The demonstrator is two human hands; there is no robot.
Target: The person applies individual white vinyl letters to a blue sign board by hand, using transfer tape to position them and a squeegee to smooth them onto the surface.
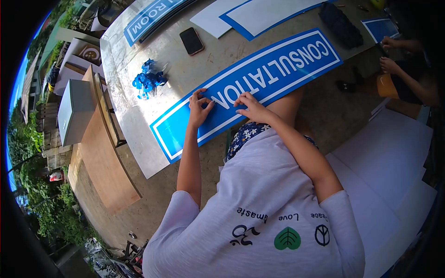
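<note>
A long blue sign [296,69] with a white border and the white letters "CONSULTATION" lies along the near edge of the table, upside down from my side. Over its left part, beside the last letters, my left hand [200,110] rests with bent fingers, thumb apart from them. My right hand [252,109] is at the sign's lower middle, fingers bent over the letters and a gap between thumb and fingertips. I make out nothing held in either hand. Just beyond the sign sits a crumpled heap of blue scraps [148,79].
On the metal-topped table [134,139] lie a phone [191,41], a stack of signs [155,18], white panels [278,16] and a dark bundle [340,27]. Another person's hands [390,54] show at right. White sheets [380,157] lie behind my right arm; a plywood board [104,162] stands left.
</note>
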